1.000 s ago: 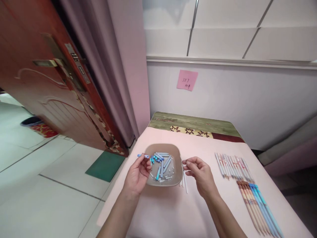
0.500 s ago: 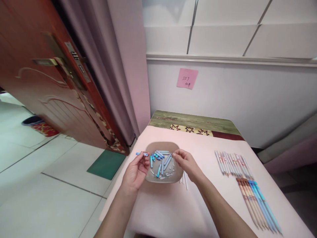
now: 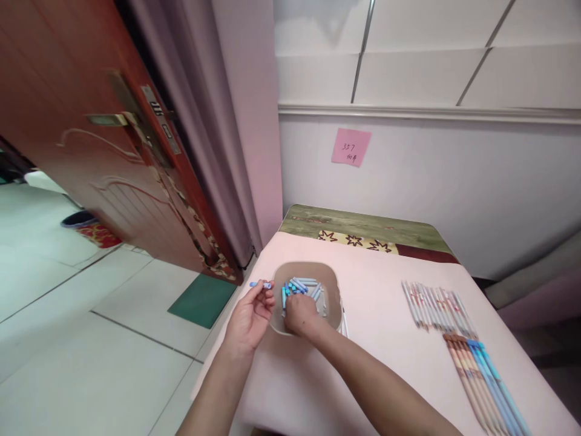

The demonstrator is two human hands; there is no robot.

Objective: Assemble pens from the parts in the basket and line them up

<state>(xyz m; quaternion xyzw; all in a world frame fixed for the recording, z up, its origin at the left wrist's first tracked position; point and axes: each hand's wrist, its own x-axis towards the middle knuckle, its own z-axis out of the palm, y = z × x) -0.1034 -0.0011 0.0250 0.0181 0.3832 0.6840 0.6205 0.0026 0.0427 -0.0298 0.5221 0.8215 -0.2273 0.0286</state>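
Note:
A small blue tube (image 3: pixel 260 284) is pinched between the thumb and fingers of my left hand (image 3: pixel 252 310), just left of the container's rim. My right hand (image 3: pixel 300 312) reaches down inside the beige container (image 3: pixel 336 284), its fingers bent and their tips hidden. Around it in the container lie several light blue barrels (image 3: pixel 306 281), bright blue caps (image 3: pixel 289 289) and small whitish pieces. Whether my right hand has hold of a piece cannot be made out. Thin white sticks (image 3: pixel 345 323) rest on the table beside the container's right side.
On the pink-covered table (image 3: pixel 376 339), whitish pens (image 3: pixel 438 306) lie in a row at the right, with brown pens (image 3: pixel 472 375) and blue pens (image 3: pixel 499 381) nearer. A pink note (image 3: pixel 351 147) is on the wall. A red door (image 3: pixel 122 181) stands at the left.
My right hand has moved from the container's right rim down and left into it, covering some pieces. My left hand still holds the blue tube. The view has shifted slightly.

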